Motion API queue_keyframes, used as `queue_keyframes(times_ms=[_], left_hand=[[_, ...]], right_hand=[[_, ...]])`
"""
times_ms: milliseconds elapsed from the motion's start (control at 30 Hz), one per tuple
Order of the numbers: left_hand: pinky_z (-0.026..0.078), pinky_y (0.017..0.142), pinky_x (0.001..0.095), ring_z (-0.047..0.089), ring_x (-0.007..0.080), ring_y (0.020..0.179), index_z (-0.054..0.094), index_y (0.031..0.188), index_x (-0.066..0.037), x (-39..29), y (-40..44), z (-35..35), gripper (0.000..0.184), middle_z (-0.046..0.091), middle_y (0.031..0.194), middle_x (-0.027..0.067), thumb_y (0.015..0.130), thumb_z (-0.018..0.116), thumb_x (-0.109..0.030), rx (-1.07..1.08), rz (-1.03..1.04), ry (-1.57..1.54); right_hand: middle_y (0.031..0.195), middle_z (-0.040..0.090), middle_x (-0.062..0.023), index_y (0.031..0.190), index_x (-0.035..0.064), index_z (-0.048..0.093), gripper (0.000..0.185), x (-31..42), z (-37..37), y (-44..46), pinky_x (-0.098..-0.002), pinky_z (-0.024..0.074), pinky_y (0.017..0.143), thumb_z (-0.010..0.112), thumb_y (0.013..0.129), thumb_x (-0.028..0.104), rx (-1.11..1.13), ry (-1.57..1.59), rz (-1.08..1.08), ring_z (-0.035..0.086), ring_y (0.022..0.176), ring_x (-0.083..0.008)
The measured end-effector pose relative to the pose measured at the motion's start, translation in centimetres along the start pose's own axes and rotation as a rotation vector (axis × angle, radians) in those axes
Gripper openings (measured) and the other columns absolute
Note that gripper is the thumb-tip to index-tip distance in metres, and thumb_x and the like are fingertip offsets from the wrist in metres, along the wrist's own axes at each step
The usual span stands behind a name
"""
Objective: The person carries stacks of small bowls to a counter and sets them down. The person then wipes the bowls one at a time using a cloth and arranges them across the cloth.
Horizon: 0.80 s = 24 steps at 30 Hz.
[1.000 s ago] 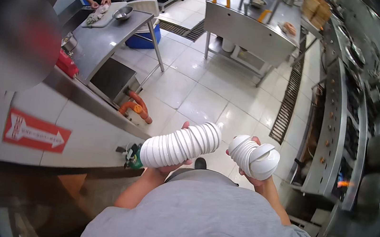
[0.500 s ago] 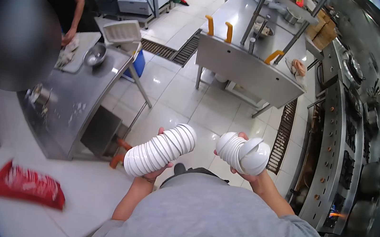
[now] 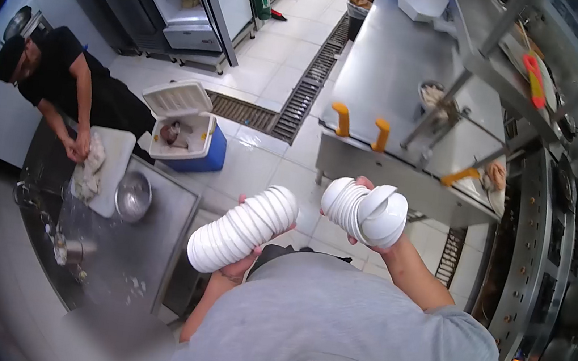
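My left hand point(image 3: 241, 268) is wrapped round a long stack of white bowls point(image 3: 242, 229), nested and lying on its side, tilted up to the right. A shorter stack of white bowls point(image 3: 348, 203) rests in my right hand point(image 3: 383, 250); its fingertips show above and below the bowls. At that stack's right end some bowls sit crooked, with one turned on edge against its neighbour. Both stacks are held out in front of my body, apart from each other. The bowls hide much of my palms.
On the left, a co-worker point(image 3: 72, 79) handles pale food on a white cutting board point(image 3: 113, 186) beside a metal bowl point(image 3: 133, 196). An open blue cooler point(image 3: 205, 151) stands on the floor. Ahead right is a steel table point(image 3: 386, 54) with yellow-handled tools point(image 3: 341, 119); stoves point(image 3: 520, 284) line the right.
The view has shifted forward and left, bringing the cooler and co-worker further into sight. The steel table is nearer. Both stacks stay in my hands, almost unchanged in pose.
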<state>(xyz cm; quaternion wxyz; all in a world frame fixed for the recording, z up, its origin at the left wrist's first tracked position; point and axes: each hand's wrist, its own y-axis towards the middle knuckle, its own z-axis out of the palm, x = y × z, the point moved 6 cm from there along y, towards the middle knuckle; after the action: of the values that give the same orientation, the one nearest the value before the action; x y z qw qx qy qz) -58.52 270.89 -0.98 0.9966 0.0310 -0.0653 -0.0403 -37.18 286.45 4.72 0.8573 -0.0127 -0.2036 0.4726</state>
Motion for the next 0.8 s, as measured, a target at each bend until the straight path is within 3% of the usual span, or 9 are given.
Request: queue_keyframes(times_ms=[100,200,333,433,467,600,800], left_hand=[[0.034,0.096,0.0728,0.019,0.042,0.14,0.019,0.15,-0.023,-6.6,4.8,0.5,0.061,0.021,0.154,0.0097,0.097,0.042,-0.04,0.002,0.021,-0.031],[0.033,0.096,0.0729,0.018,0.0421,0.141,0.019,0.15,-0.024,-13.5,10.0,0.6,0.059,0.02,0.155,0.0093,0.098,0.041,-0.039,0.006,0.027,-0.073],[0.032,0.097,0.0732,0.016,0.0424,0.141,0.02,0.15,-0.026,-21.6,20.4,0.8,0.056,0.019,0.156,0.0088,0.099,0.039,-0.038,0.03,-0.045,-0.14],[0.032,0.097,0.0737,0.016,0.0439,0.141,0.022,0.15,-0.025,-25.9,30.5,1.6,0.056,0.023,0.154,0.0091,0.098,0.04,-0.038,0.067,-0.204,-0.179],[0.032,0.097,0.0739,0.016,0.0448,0.14,0.023,0.149,-0.024,-26.9,34.1,2.5,0.056,0.025,0.153,0.0095,0.098,0.041,-0.038,0.081,-0.289,-0.213],[0.035,0.094,0.0734,0.003,0.0456,0.141,0.03,0.147,-0.027,-30.0,47.5,4.5,0.052,0.011,0.156,0.0154,0.097,0.042,-0.04,0.064,-0.35,-0.296],[0.041,0.093,0.068,-0.02,0.0418,0.14,0.04,0.142,-0.031,-34.4,65.3,6.9,0.048,-0.008,0.155,0.0233,0.096,0.04,-0.047,0.055,-0.435,-0.391]], right_hand=[[0.115,0.056,-0.0242,0.121,0.0113,0.05,0.039,3.1,1.5,9.3,-0.0497,0.06,0.043,0.049,0.093,0.038,0.059,0.02,-0.005,0.057,0.105,-0.049],[0.122,0.049,-0.0285,0.126,0.0092,0.05,0.045,5.8,1.2,17.6,-0.0543,0.0607,0.051,0.05,0.092,0.04,0.132,0.18,0.088,0.057,0.105,-0.0497],[0.132,0.036,-0.0379,0.127,0.0158,0.051,0.043,10.5,6.4,25.3,-0.0556,0.0604,0.057,0.05,0.093,0.042,0.249,0.149,-0.14,0.056,0.106,-0.0524],[0.135,0.04,-0.0232,0.126,0.0169,0.046,0.04,13.9,6.0,29.9,-0.0502,0.0629,0.06,0.056,0.092,0.035,0.217,0.14,-0.133,0.052,0.115,-0.0486],[0.135,0.04,-0.0234,0.126,0.0171,0.046,0.041,15.0,5.1,31.3,-0.0503,0.0627,0.06,0.057,0.091,0.036,0.18,0.169,-0.166,0.05,0.116,-0.0505],[0.133,0.043,-0.0227,0.126,0.0178,0.048,0.043,20.0,2.5,37.5,-0.052,0.0616,0.063,0.056,0.091,0.041,0.103,0.179,-0.366,0.046,0.118,-0.0536],[0.131,0.044,-0.0219,0.126,0.0173,0.05,0.039,31.0,1.5,52.3,-0.0526,0.0613,0.064,0.053,0.093,0.038,0.183,0.174,-0.383,0.048,0.117,-0.0514]])
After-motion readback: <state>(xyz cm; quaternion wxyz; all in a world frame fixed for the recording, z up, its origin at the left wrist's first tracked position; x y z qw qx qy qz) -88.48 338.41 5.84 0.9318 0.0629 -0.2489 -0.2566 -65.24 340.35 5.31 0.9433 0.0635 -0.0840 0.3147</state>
